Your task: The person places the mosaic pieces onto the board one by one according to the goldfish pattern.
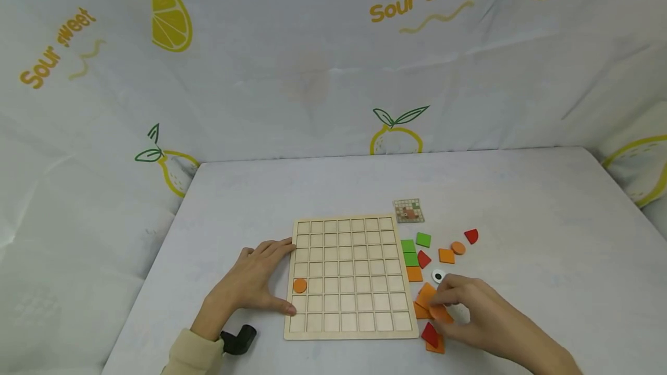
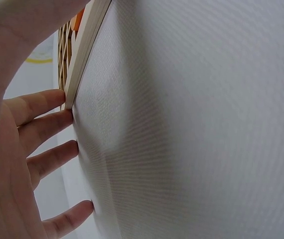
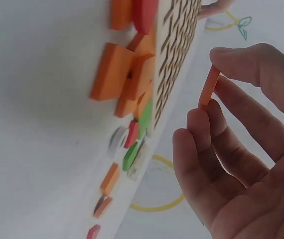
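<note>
A pale wooden board (image 1: 344, 337) with a grid of square recesses lies flat on the table. One orange disc (image 1: 300, 286) sits in a recess in its leftmost column. My left hand (image 1: 252, 276) spreads along the board's left edge, thumb low and fingers higher, fingertips touching the rim in the left wrist view. Over the loose pieces at the board's right, my right hand (image 1: 476, 308) pinches a flat orange tile (image 3: 210, 85) between thumb and fingertips. Its full outline is partly hidden by the fingers. Beneath it lie orange square tiles (image 1: 426, 294), overlapping one another.
Right of the board are green tiles (image 1: 408, 246), red quarter-round pieces (image 1: 471, 236), a second orange disc (image 1: 458, 247) and a white eye piece (image 1: 438, 275). A small pattern card (image 1: 409, 211) lies beyond the far right corner. A black object (image 1: 239, 340) is beside the left wrist.
</note>
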`<state>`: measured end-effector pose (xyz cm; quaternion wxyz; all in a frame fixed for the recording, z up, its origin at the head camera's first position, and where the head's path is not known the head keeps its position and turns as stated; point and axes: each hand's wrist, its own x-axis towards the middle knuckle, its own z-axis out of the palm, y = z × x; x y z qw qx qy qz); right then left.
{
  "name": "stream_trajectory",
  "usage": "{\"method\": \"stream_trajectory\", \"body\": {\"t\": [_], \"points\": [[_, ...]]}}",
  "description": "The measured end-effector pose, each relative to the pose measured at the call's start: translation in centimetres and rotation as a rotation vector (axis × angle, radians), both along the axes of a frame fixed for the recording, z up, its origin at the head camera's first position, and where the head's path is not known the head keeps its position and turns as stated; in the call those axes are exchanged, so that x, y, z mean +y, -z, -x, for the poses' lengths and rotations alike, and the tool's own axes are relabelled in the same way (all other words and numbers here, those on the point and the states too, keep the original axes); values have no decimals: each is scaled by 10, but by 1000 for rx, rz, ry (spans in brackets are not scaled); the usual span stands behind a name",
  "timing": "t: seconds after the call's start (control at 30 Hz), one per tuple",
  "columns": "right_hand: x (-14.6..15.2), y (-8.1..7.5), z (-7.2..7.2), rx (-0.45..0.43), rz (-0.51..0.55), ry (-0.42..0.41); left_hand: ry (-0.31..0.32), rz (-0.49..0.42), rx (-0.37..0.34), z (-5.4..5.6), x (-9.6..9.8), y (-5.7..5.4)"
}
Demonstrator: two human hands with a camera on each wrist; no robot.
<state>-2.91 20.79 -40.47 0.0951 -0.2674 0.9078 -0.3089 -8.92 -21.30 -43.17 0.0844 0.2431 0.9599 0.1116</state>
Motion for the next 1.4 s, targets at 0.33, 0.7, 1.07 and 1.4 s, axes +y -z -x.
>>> {"method": "stream_trajectory", "body": {"t": [0.33, 0.7, 1.07, 1.4], "points": [[-29, -19, 13, 77, 56, -20, -11, 14, -18, 1, 0, 0], [-61, -30, 28, 108, 157, 6, -11, 6, -26, 1, 0, 0], [-105, -29, 50, 94, 249, 26, -13, 9, -27, 1, 1, 0], [-151, -18, 67, 37, 261, 1, -32, -15, -56, 1, 1, 0]]}}
